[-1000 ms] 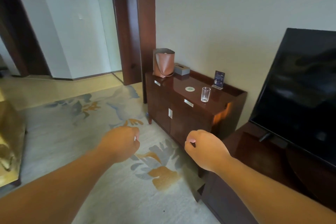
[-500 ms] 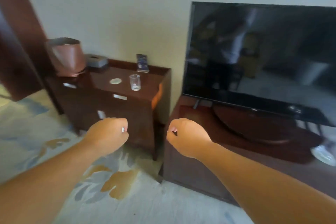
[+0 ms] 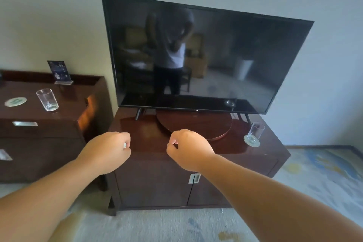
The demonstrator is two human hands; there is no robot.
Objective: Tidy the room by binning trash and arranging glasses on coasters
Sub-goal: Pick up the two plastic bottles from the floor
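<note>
On the left cabinet (image 3: pixel 64 104) stands an empty clear glass (image 3: pixel 47 100), directly on the wood. A round white-and-green coaster (image 3: pixel 15 101) lies bare just left of it. At the right end of the TV cabinet (image 3: pixel 137 137), a second clear glass (image 3: pixel 255 131) stands on its own coaster (image 3: pixel 255 143). My left hand (image 3: pixel 110 149) and right hand (image 3: pixel 188 149) hover side by side over the TV cabinet's front edge, both curled into fists. A small white speck shows at my left fingers; I cannot tell what it is.
A large dark TV (image 3: pixel 196 55) stands on a round wooden turntable (image 3: pixel 196 125) and fills the back of the TV cabinet. A small card stand (image 3: pixel 60 71) sits at the left cabinet's back edge. Patterned carpet (image 3: pixel 176 226) covers the floor below.
My view has swung right, from the left cabinet and doorway to the TV cabinet. The second glass on its coaster has come into sight. Both hands keep the same curled pose.
</note>
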